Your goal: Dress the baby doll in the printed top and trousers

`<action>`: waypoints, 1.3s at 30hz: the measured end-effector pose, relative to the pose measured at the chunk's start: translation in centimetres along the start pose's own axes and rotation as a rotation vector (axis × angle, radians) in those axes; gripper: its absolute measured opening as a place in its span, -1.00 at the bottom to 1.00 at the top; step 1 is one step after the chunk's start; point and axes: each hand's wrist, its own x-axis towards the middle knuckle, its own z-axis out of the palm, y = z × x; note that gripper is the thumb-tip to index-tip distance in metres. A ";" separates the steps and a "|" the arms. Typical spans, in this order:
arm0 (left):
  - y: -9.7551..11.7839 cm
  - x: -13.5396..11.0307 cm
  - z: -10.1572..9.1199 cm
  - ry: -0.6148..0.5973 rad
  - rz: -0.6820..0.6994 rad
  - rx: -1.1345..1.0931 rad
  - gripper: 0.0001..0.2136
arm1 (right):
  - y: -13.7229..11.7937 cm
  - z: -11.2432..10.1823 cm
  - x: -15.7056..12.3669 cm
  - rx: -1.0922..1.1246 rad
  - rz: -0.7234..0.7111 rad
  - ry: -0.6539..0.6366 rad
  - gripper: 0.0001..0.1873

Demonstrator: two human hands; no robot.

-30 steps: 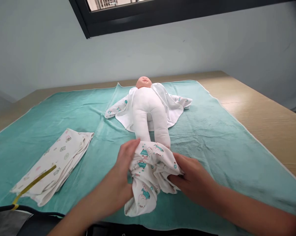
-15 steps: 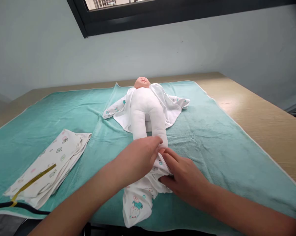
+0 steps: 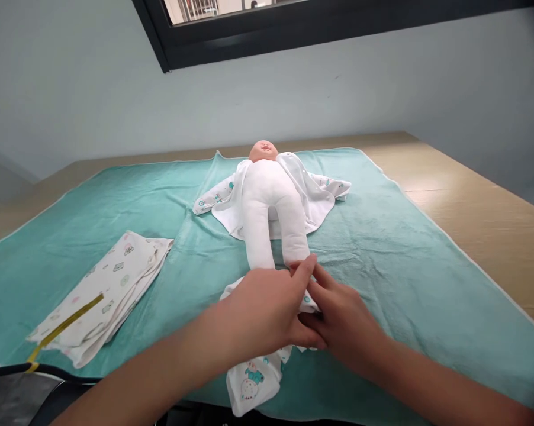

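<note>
A baby doll [image 3: 273,189] lies on its back, head at the far side. Its long-sleeved printed baby shirt [image 3: 320,207] is spread open under it, both arms in the sleeves. My left hand [image 3: 271,307] and my right hand [image 3: 342,316] meet at the foot of the doll's leg on the right. Between them is the gathered cloth of white printed baby pants [image 3: 254,378]. My left fingers reach across the ankle and pinch the cloth; my right fingers are closed on its other side. The hands hide the doll's foot and most of the pants.
A teal blanket [image 3: 391,272] covers most of the wooden table [image 3: 484,219]. To the left lies a folded printed cloth [image 3: 111,290]. In front of it, at the lower left, are a black strap [image 3: 67,374] and a yellow strip [image 3: 67,322]. A wall and dark window frame [image 3: 249,38] stand behind.
My left hand has moved forward over the ankle and down onto the pants cloth, with its thumb now touching near my right hand. The view has shifted slightly.
</note>
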 end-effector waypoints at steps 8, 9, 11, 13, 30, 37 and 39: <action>0.4 0.5 2.2 0.111 -0.012 0.266 -0.12 | -0.1 -0.5 -0.1 0.069 0.079 -0.015 -0.18; 0.3 0.6 2.5 0.146 -0.013 0.270 -0.14 | -0.1 -0.7 -0.1 0.117 0.098 -0.029 -0.17; -0.1 0.6 3.0 0.194 -0.039 0.246 -0.16 | -0.2 -0.9 0.0 0.220 0.119 -0.043 -0.18; -0.5 0.5 3.3 0.220 -0.066 0.171 -0.17 | -0.3 -1.0 0.0 0.319 0.115 -0.035 -0.23; -2.3 -0.5 -0.2 0.251 0.061 -0.570 -0.29 | 0.7 -2.1 0.2 0.642 0.065 0.112 -0.50; -3.0 0.6 -1.3 0.178 0.112 -0.620 -0.36 | 1.1 -2.2 0.9 0.734 0.161 0.174 -0.62; -3.2 0.9 -1.6 0.165 0.114 -0.644 -0.40 | 1.0 -2.4 1.4 0.739 0.185 0.172 -0.64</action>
